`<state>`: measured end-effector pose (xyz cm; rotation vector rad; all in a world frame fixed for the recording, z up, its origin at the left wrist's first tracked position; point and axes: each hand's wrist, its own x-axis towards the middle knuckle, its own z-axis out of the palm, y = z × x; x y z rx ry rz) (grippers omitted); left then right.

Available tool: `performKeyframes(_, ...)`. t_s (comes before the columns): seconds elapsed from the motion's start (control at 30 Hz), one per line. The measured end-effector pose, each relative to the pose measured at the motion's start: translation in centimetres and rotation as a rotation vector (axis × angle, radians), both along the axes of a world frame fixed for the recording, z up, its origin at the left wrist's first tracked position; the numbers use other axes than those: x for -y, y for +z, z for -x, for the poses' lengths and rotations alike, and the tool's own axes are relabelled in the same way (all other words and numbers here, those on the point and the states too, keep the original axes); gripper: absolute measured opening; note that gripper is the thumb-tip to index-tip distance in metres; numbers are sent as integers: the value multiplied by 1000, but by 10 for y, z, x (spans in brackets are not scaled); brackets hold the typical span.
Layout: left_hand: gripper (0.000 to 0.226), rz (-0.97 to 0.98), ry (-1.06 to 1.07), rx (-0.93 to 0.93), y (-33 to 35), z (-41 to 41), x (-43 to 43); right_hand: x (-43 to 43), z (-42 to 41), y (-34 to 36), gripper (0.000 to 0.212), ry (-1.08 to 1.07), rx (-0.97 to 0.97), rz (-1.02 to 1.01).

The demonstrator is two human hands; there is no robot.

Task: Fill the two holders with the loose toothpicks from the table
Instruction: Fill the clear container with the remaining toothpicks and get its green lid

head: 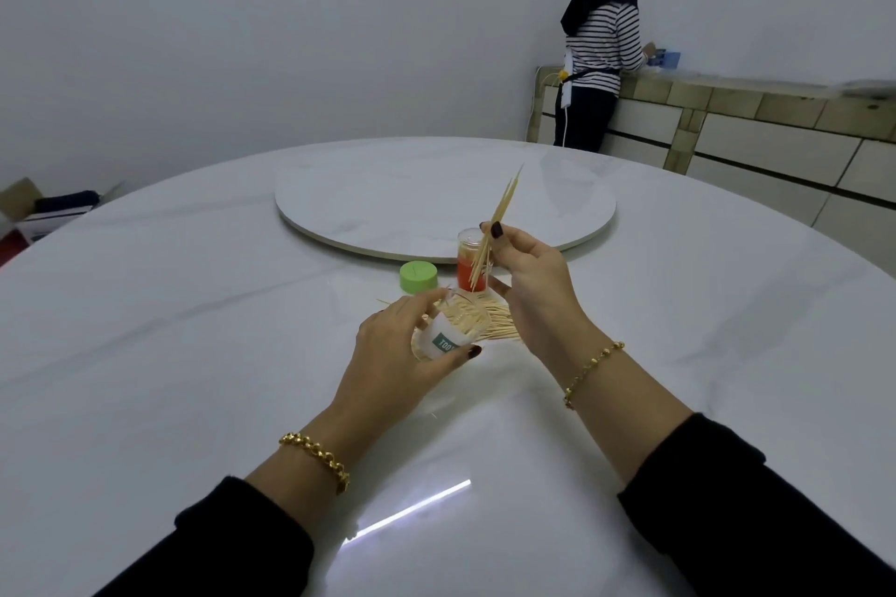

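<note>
Two holders sat near the middle of the frame; the clear holder [443,342], labelled in white and green, lay tipped on its side in the left hand [397,349], whose fingers and thumb curled round it, its mouth turned toward the loose toothpicks [499,322] heaped on the counter [194,305] just to its right; the red holder [469,257] stood upright just behind, beside a green lid [418,277] and in front of the turntable [388,194]. The right hand [533,286] pinched a slim bundle of toothpicks [504,204] between thumb and fingertips, slanting up and to the right, its lower ends hanging in front of the red holder. Several risks seemed likely: the pinch sat near the bundle's middle, so a slackened grip could let sticks fan out and drop; the lower tips, swung carelessly, might knock the red holder over; the tilted clear holder looked partly filled, and tipping it further could spill its contents back onto the pile; uneven ends could jam at a holder's mouth.
</note>
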<state>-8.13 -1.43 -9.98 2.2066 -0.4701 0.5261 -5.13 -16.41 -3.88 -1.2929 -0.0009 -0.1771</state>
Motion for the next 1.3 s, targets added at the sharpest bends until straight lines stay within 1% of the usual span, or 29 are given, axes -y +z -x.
performKeyframes(0.13,63,60,-2,3,3,2,0,-7,3,-6,12,0,-17,-29)
performKeyframes(0.23,49,106,8,8,5,3,0,-14,7,-13,14,50,-25,-72)
performKeyframes(0.3,45,140,20,7,6,3,-2,-17,9,-17,13,73,-22,-70)
performKeyframes(0.4,47,176,42,6,5,1,-4,-16,9,-21,11,97,-27,-9)
performKeyframes(0.5,54,167,72,9,4,-1,-6,-14,8,-25,14,102,-27,86)
performKeyframes(0.6,54,173,80,10,3,-2,-7,-14,7,-27,18,101,1,167)
performKeyframes(0.73,55,161,78,9,2,-3,-8,-11,8,-26,19,127,96,266)
performKeyframes(0.87,54,148,79,18,2,-4,-9,-11,9,-24,24,113,178,308)
performKeyframes(1.07,55,138,76,42,4,-3,-9,-10,10,-27,37,77,273,379)
performKeyframes(1.13,55,138,76,46,3,-3,-9,-11,11,-32,39,100,315,480)
performKeyframes(1.23,53,146,80,55,2,-4,-10,-15,8,-46,50,126,435,849)
performKeyframes(1.27,54,141,83,58,2,-5,-11,-16,6,-49,53,120,453,907)
performKeyframes(1.3,54,136,87,55,2,-6,-12,-16,4,-51,54,110,456,911)
